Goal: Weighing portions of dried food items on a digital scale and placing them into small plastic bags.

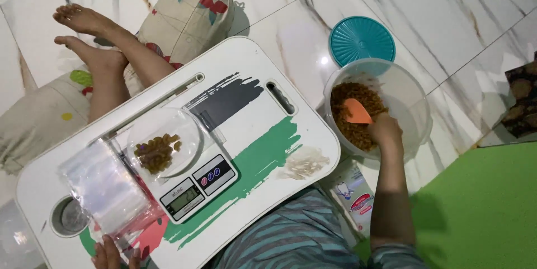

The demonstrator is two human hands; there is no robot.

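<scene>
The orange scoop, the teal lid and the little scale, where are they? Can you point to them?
orange scoop (356, 112), head view, on the middle of its blade, above the snacks in the clear tub.
teal lid (362, 39), head view, on its ribbed top.
little scale (197, 189), head view, on its front panel between display and buttons.

One head-worn camera looks steeply down, near, over the lap table (313, 134)

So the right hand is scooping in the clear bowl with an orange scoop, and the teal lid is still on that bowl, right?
Not quite. The head view shows the teal lid off, lying on the floor beside the clear bowl, which is open. The rest holds: the right hand is in the bowl with the orange scoop.
</scene>
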